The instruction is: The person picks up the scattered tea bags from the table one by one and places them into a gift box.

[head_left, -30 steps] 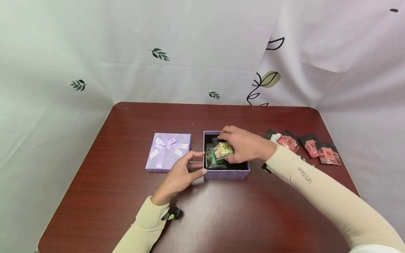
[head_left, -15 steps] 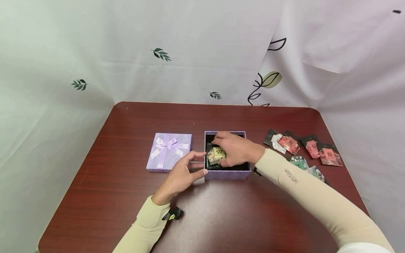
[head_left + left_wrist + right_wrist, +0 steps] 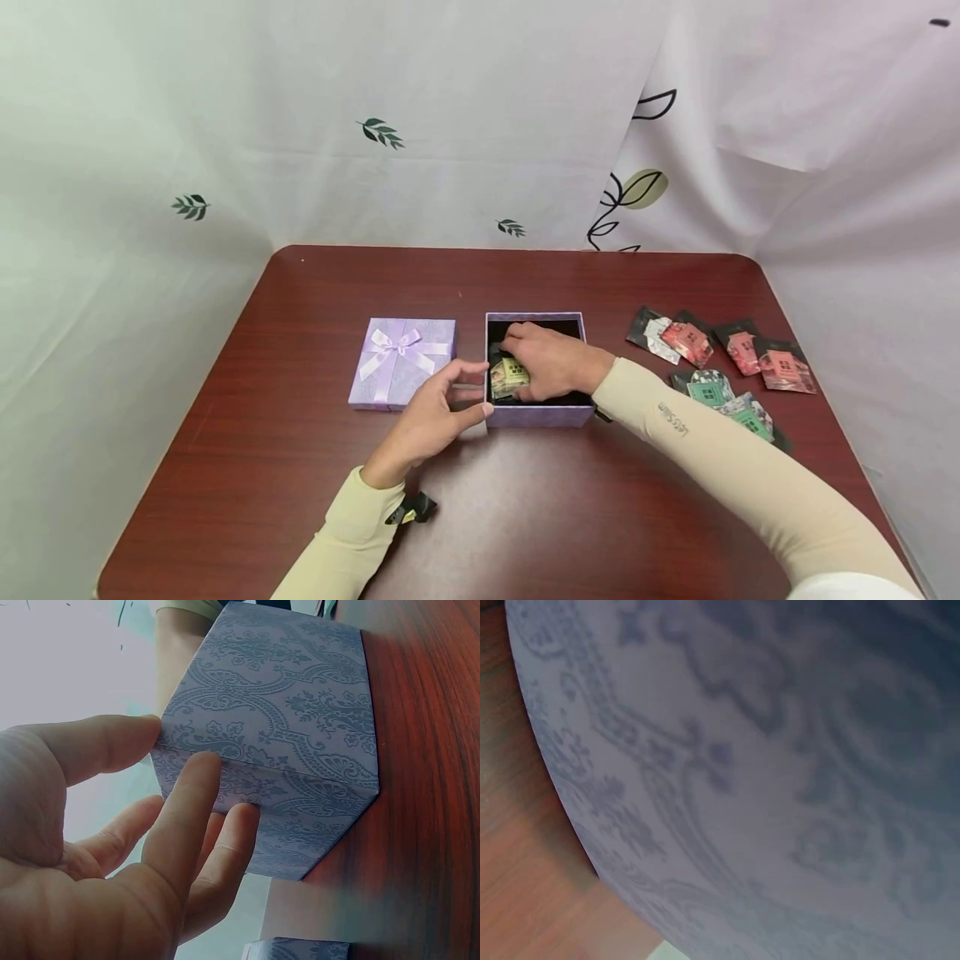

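Note:
A lilac patterned gift box [image 3: 538, 417] with a black inside stands uncovered mid-table. My left hand [image 3: 426, 423] touches its left side with spread fingertips, which the left wrist view shows against the patterned wall [image 3: 277, 690]. Inside the box, my right hand [image 3: 557, 363] holds a dark sachet with a yellow label [image 3: 510, 377] between thumb and fingers, at the left end. The hand covers much of the box's inside, and what lies under the sachet is hidden. Only the box's outer wall [image 3: 727, 810] fills most of the right wrist view; no fingers show there.
The lilac lid [image 3: 386, 385] with a ribbon bow lies left of the box, near my left hand. Right of the box lie several sachets: red-labelled ones [image 3: 688, 340], green-labelled ones [image 3: 708, 390] and a white-labelled one [image 3: 658, 335]. A white curtain [image 3: 465, 150] hangs behind the table.
My right hand has moved left and down in the box with the yellow-labelled sachet, which now covers the green-labelled one seen there earlier. My left hand stays at the box's side.

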Demonstrator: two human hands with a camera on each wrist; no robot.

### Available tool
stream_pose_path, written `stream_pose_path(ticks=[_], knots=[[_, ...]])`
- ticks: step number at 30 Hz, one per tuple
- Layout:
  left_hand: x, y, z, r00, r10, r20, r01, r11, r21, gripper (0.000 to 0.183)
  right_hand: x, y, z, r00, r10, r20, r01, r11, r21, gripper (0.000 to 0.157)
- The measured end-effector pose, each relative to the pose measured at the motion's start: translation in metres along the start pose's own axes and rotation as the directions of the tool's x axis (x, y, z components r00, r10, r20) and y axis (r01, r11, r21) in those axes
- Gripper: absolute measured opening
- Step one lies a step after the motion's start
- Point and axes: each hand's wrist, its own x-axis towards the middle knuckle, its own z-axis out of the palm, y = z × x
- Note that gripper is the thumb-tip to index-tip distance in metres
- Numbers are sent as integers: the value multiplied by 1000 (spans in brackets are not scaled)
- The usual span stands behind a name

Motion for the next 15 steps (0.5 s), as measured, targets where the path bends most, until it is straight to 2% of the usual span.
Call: stream_pose_path(ticks=[15], knots=[[-1, 1, 1, 1000, 6, -1, -6, 1000, 3, 56, 3, -5, 10, 996, 13, 87, -5, 996, -94, 68]])
